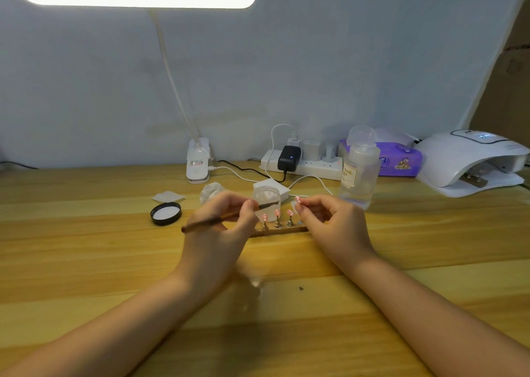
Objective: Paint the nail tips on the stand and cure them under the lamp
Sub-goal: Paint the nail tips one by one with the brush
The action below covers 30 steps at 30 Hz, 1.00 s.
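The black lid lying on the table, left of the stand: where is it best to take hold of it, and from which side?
Probably from above, pinching the black lid across its outer rim. It lies flat with its open side up, apart from other things, so opposite edges look free.

We hold both forearms converging toward frame centre; our left hand (220, 227) and right hand (329, 221) pinch with curled fingers.

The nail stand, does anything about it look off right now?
One post at the right end of the nail stand has no tip; the right hand pinches that pink nail tip. The left hand holds the brush.
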### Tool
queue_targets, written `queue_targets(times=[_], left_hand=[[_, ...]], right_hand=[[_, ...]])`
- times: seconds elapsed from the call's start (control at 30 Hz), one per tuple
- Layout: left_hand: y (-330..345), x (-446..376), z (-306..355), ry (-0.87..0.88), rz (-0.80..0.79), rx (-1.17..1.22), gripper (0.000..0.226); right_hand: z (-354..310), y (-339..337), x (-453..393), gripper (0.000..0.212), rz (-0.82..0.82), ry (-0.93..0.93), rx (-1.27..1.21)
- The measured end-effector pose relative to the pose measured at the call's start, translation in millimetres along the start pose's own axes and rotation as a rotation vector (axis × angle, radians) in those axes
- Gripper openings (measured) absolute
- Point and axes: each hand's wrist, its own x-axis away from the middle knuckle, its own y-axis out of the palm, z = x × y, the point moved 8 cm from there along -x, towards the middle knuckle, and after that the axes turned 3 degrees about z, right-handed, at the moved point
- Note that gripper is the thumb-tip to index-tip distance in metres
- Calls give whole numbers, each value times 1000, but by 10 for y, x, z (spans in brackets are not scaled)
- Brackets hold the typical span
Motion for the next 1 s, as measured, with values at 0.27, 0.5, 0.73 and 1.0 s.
queue_targets(times=[0.27, 0.5, 0.73, 1.0], left_hand=[[-179, -482, 99, -39, 70, -156, 17], [137, -872, 81, -110, -113, -450, 23], [487, -891, -120, -188, -258, -622, 27], [570, -839, -235, -208, -331, -669, 28]], right_hand=[[34, 28, -14, 12, -19, 15, 29], [54, 33, -9, 12, -24, 31, 32], [47, 35, -20, 10, -18, 17, 41], [20, 36, -13, 11, -19, -15, 63]])
